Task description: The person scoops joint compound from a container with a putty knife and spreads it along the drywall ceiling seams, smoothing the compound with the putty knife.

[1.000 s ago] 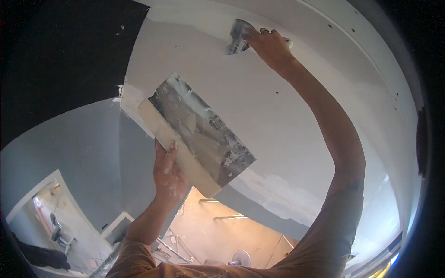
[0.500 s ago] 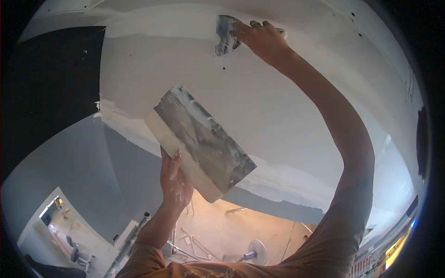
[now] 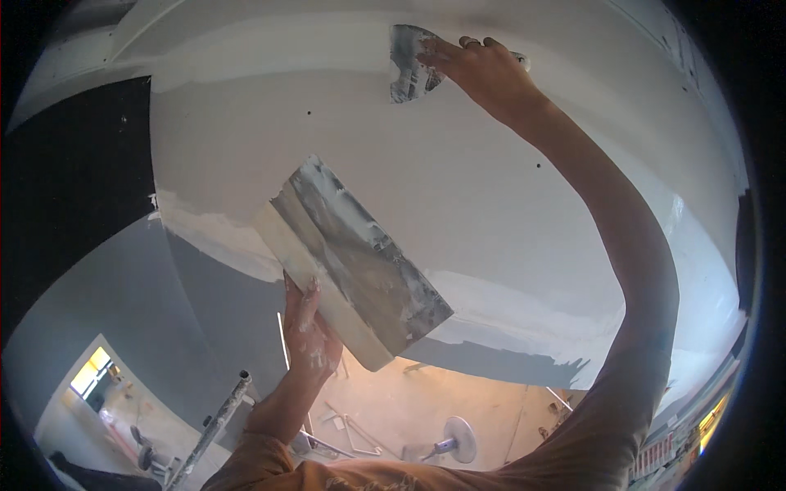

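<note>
Plaster covers the white ceiling surface (image 3: 344,114) above us, and both our hands are raised toward it. Our right hand (image 3: 483,74) is closed around the handle of a small metal putty knife with a grey, plaster-smeared blade (image 3: 408,64); the fingers are pressed together over the handle, and the blade sticks out to the left of the grip and lies flat against the ceiling. Our left hand (image 3: 309,335) holds from below a wide rectangular metal trowel with a pale edge strip (image 3: 352,258). The fingers are stretched up along its underside; we cannot tell how the thumb closes, because the tool hides it. The trowel reaches up and to the right from this grip, tilted, its face streaked with grey and white plaster. It is well apart from the putty knife. Below the left hand we see a grey wall (image 3: 205,303), and lower, near the wrist, a metal pole (image 3: 217,417). A round white sanding head on a handle (image 3: 457,438) lies on the floor.
</note>
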`<state>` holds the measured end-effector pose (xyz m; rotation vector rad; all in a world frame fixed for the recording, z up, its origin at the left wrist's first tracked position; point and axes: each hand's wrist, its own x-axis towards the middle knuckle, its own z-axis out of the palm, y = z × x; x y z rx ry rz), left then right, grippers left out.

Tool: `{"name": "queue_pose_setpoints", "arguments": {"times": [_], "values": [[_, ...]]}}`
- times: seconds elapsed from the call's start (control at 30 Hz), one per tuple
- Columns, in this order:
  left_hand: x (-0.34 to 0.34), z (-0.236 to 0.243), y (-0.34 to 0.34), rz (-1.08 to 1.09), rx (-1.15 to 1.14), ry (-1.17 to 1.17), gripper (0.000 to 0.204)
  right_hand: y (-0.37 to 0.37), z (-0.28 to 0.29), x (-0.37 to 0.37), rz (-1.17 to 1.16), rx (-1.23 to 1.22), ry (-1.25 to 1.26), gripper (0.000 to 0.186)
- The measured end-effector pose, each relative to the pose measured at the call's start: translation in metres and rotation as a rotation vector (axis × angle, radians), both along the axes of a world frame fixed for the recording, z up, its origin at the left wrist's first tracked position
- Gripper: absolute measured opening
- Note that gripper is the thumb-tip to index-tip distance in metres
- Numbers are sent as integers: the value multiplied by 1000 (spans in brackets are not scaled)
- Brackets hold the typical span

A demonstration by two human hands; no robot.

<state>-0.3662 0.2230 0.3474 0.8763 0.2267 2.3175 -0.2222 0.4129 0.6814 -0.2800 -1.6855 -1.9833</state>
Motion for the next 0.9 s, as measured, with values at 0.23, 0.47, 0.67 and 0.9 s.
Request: {"name": "queue_pose_setpoints", "arguments": {"times": [0.23, 0.47, 0.67, 0.9], "values": [[44, 1, 11, -21, -18, 33, 67, 0, -2, 56, -60, -50, 27, 68], [86, 2, 25, -65, -27, 40, 67, -1, -7, 115, -71, 23, 48, 58], [119, -7, 39, -115, -45, 55, 68, 10, -9, 166, -60, 22, 60, 57], [136, -9, 46, -128, -50, 58, 65, -6, -11, 193, -61, -67, 46, 60]]}}
